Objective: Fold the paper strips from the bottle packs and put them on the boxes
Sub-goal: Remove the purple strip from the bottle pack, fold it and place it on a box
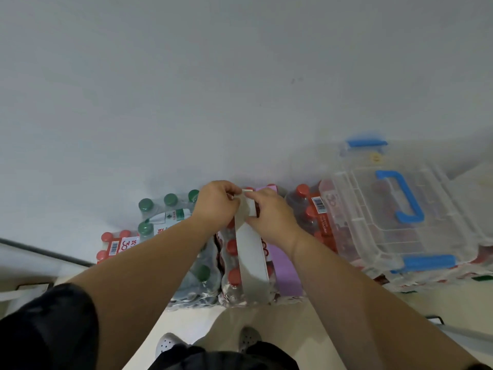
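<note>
A long white paper strip (252,259) hangs from both my hands over a shrink-wrapped pack of red-capped bottles (233,279). My left hand (217,205) pinches the strip's top end. My right hand (272,214) grips the strip just beside it, fingers curled over its right edge. The top of the strip is bent over between the two hands. A purple sheet (284,265) lies on the pack under my right wrist.
A pack of green-capped bottles (165,209) stands left against the white wall. More red-capped packs (117,245) sit at the far left and right. A clear plastic box with blue handle and clips (394,209) rests on the right packs. My shoes (170,343) are on the pale floor.
</note>
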Demonstrator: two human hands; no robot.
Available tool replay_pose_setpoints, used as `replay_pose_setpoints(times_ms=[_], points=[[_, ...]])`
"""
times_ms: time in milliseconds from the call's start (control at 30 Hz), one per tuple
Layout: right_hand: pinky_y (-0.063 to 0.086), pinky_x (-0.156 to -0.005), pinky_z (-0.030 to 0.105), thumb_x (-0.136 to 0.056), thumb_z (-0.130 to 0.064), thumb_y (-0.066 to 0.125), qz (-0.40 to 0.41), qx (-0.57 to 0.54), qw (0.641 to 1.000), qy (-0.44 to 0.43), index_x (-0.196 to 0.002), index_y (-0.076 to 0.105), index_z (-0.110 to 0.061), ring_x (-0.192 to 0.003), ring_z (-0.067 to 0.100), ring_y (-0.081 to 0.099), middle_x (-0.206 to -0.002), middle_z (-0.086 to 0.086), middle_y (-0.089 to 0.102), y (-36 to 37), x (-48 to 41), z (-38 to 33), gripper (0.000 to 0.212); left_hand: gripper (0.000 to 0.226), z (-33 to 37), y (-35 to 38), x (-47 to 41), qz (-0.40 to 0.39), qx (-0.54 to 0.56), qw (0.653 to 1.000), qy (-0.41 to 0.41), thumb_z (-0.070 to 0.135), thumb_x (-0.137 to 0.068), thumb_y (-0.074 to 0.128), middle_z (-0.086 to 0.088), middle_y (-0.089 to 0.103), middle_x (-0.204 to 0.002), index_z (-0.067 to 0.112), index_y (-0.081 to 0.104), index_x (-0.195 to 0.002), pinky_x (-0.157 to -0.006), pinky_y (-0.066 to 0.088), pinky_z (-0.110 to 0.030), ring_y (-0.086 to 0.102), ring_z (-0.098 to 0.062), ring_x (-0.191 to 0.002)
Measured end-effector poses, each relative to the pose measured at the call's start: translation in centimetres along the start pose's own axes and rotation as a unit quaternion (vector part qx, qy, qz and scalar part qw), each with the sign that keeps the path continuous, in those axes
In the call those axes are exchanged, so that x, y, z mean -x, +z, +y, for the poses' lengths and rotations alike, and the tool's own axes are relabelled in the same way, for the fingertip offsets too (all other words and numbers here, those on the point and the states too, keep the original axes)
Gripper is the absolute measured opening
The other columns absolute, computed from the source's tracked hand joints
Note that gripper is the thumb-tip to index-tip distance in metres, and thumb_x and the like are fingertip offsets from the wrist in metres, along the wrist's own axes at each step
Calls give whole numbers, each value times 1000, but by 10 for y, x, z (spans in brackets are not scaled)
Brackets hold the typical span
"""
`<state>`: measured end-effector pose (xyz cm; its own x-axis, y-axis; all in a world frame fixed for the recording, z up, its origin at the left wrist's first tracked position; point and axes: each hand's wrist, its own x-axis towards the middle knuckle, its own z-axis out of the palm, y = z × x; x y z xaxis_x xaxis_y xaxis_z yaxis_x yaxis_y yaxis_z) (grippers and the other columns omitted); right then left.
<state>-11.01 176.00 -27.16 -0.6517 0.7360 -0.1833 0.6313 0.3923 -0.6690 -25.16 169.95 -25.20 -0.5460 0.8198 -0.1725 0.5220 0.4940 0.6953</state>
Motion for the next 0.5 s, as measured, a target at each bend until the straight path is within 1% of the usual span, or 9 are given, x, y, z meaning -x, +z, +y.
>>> replay_pose_setpoints(times_ms=[33, 100, 167, 233, 300, 367, 433, 500], points=[[43, -98, 31, -87, -24, 72, 1, 41, 999, -5, -143, 54, -31, -127, 27, 50, -137, 3, 55, 2, -3, 3, 59, 25, -2, 2, -3, -23, -26, 999, 8, 7, -85, 68, 3, 68, -83, 13, 74, -108, -70, 50, -15, 62, -8, -70], [45, -103, 42, -85, -37, 73, -1, 110, 994, 3, -143, 54, -35, -127, 29, 45, -134, 0, 53, 6, -6, 10, 61, 35, -9, 8, -7, -77, -90, 993, 30, 12, -80, 74, -6, 70, -102, 12, 72, -115, -82, 51, -25, 64, -17, -85], [42, -105, 45, -83, -45, 73, 0, 150, 989, 0, -141, 55, -37, -126, 27, 43, -130, -1, 51, 7, -8, 14, 61, 40, -18, 13, -10, -100, -139, 983, 67, 17, -75, 78, -9, 65, -114, 13, 72, -115, -92, 51, -35, 62, -26, -102], [39, -107, 45, -85, -49, 70, 4, 185, 983, -18, -141, 55, -36, -128, 28, 40, -132, 1, 48, 7, -9, 16, 59, 41, -26, 14, -11, -92, -185, 973, 103, 27, -74, 78, -9, 61, -118, 17, 74, -113, -95, 50, -42, 58, -30, -108], [35, -110, 46, -89, -53, 62, -8, 223, 974, -26, -145, 50, -34, -135, 29, 34, -141, 3, 42, 6, -7, 15, 60, 42, -31, 12, -10, -78, -255, 955, 131, 42, -79, 73, -5, 56, -125, 24, 72, -117, -96, 46, -43, 53, -30, -111], [29, -113, 47, -93, -55, 55, -17, 265, 964, -30, -149, 44, -33, -141, 31, 28, -151, 5, 36, 5, -5, 13, 61, 44, -33, 11, -6, -77, -331, 927, 158, 52, -85, 61, -3, 51, -129, 30, 67, -123, -97, 43, -43, 49, -29, -113], [26, -114, 49, -95, -54, 51, -15, 294, 955, -40, -150, 42, -31, -145, 32, 23, -158, 7, 30, 4, -2, 9, 60, 48, -34, 10, -3, -80, -373, 909, 172, 55, -88, 52, -3, 47, -135, 31, 60, -129, -100, 41, -45, 45, -29, -117], [24, -115, 50, -96, -53, 50, -11, 301, 952, -45, -149, 42, -28, -146, 33, 21, -161, 7, 25, 5, 1, 3, 59, 52, -35, 8, 2, -87, -380, 905, 171, 57, -90, 49, -4, 40, -146, 33, 53, -136, -106, 36, -48, 40, -32, -127]])
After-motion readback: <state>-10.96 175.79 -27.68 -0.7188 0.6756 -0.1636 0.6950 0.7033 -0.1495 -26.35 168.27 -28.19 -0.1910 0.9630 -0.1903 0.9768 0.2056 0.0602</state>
